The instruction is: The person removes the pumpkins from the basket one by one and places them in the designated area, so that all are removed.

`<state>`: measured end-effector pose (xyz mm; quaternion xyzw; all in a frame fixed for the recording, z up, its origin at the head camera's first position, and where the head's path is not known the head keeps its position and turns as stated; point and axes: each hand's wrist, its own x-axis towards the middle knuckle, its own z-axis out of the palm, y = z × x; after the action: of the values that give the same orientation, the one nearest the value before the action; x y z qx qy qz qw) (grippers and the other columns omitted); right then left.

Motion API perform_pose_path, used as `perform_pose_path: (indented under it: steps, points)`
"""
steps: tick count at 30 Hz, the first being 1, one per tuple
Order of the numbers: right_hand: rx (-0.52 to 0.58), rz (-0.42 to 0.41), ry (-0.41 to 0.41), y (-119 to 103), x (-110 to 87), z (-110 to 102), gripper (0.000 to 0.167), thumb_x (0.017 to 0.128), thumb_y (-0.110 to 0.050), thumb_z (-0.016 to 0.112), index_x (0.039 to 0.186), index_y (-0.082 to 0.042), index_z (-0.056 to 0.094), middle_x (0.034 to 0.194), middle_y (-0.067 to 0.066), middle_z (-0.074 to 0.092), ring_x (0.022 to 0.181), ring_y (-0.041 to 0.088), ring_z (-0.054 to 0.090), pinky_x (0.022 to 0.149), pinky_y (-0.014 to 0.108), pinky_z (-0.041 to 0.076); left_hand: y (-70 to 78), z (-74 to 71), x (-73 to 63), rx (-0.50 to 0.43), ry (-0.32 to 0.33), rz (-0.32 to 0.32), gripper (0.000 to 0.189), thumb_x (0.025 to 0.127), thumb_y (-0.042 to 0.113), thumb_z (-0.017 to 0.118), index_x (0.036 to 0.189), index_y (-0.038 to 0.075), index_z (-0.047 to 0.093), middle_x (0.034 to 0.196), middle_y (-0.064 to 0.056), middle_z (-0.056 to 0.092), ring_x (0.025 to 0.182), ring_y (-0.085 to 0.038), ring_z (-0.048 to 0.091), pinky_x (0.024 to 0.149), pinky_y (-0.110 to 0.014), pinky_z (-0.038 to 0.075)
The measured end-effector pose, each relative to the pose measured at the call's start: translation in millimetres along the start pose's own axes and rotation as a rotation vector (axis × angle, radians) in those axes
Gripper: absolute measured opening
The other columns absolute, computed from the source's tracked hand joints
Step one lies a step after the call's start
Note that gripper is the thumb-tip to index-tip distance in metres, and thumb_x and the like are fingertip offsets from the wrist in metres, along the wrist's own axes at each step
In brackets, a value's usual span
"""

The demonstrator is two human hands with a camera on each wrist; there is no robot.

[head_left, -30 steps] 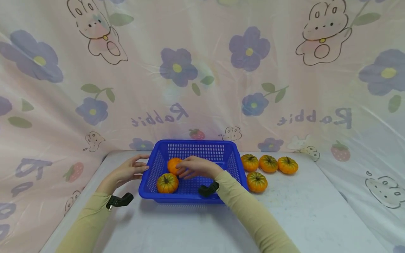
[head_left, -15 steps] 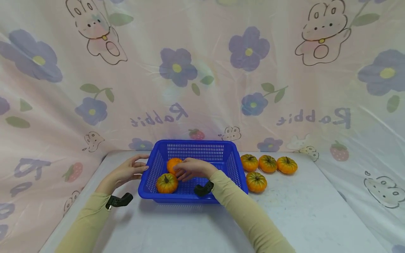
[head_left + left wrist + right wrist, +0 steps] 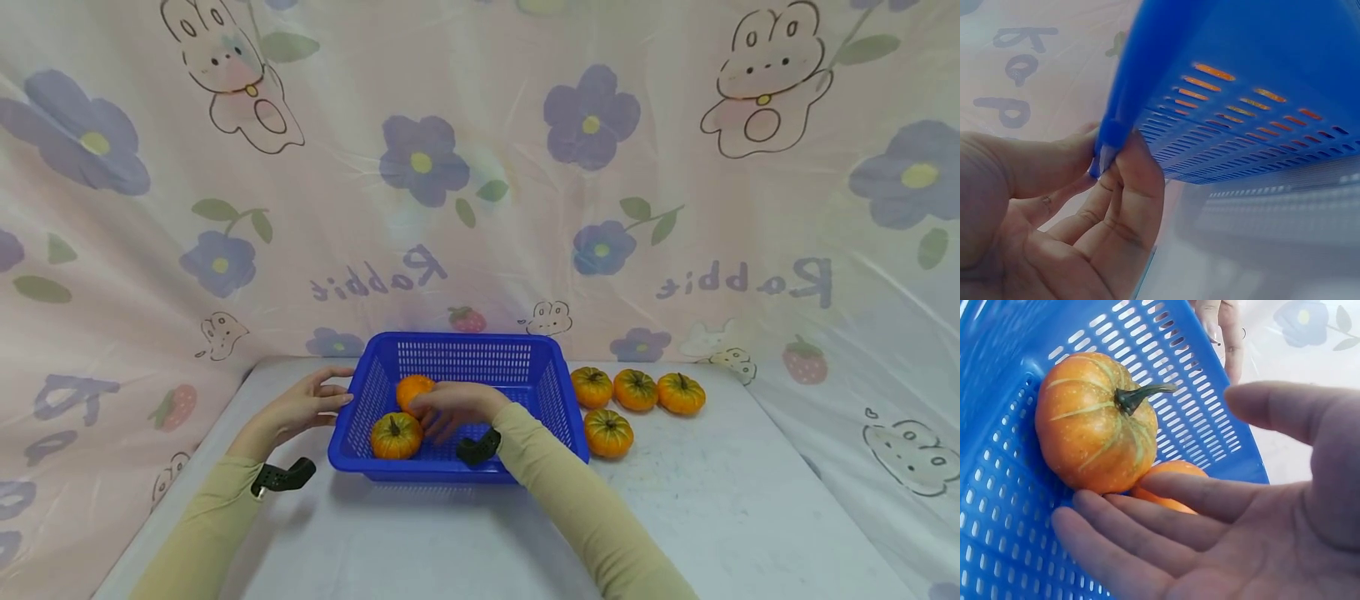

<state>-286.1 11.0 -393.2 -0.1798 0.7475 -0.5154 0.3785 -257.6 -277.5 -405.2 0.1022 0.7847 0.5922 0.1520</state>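
A blue plastic basket point(image 3: 465, 337) with slotted walls stands on the table. My left hand point(image 3: 303, 407) is at its left side. In the left wrist view, thumb and fingers point(image 3: 1138, 200) pinch the basket's rim point(image 3: 1141, 62). Inside the basket, a small orange-green pumpkin point(image 3: 396, 436) with a dark stem sits at the near left. Behind it is a more orange pumpkin point(image 3: 412, 390), partly covered by my right hand point(image 3: 457, 404). The right wrist view shows that hand's fingers point(image 3: 1129, 531) extended, fingertips right at the stemmed pumpkin point(image 3: 1094, 425), overlapping the other one.
Several small pumpkins stand right of the basket: three in a back row, such as the middle one point(image 3: 636, 389), and one nearer pumpkin point(image 3: 608, 432) close to the basket's side. A printed cloth point(image 3: 495, 225) hangs behind the white table point(image 3: 712, 517).
My right hand has shifted slightly left and its fingers have lowered beside the stemmed pumpkin. The left hand, basket and pumpkins stay where they were.
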Motion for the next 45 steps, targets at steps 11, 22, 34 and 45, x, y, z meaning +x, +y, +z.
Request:
perform_pose_path:
  steps: [11,22,34,45]
  points:
    - [-0.006,0.037,-0.003,-3,2.5,3,0.050,0.093,-0.031,0.060,0.128,0.004,0.050,0.111,0.023,0.059,0.104,0.042,0.058,0.082,0.051,0.052,-0.9,0.0,0.2,0.014,0.006,0.002,0.061,0.097,0.017,0.058,0.146,0.002,0.025,0.111,-0.018,0.060,0.092,-0.027,0.063,0.084,-0.040,0.053]
    - [-0.066,0.017,-0.048,-9,2.7,8,0.035,0.094,-0.025,0.061,0.118,0.000,0.062,0.107,0.021,0.058,0.099,0.041,0.061,0.081,0.050,0.053,0.0,-0.6,0.4,0.009,-0.003,-0.003,0.062,0.097,0.017,0.058,0.146,0.002,0.024,0.110,-0.017,0.060,0.091,-0.026,0.063,0.083,-0.039,0.054]
    - [-0.166,0.048,-0.067,-14,7.0,12,0.038,0.090,-0.018,0.068,0.125,-0.003,0.061,0.108,0.011,0.061,0.097,0.037,0.062,0.079,0.051,0.054,1.2,-0.7,1.9,0.011,0.010,-0.021,0.063,0.096,0.018,0.059,0.146,0.002,0.025,0.109,-0.017,0.060,0.091,-0.026,0.063,0.083,-0.039,0.054]
    - [-0.190,0.081,-0.063,-18,8.6,17,0.043,0.087,-0.016,0.071,0.126,-0.003,0.059,0.103,0.008,0.063,0.090,0.030,0.065,0.078,0.049,0.055,1.0,-0.7,-0.6,0.018,-0.003,-0.015,0.063,0.097,0.019,0.059,0.146,0.003,0.024,0.111,-0.018,0.060,0.092,-0.027,0.063,0.084,-0.039,0.053]
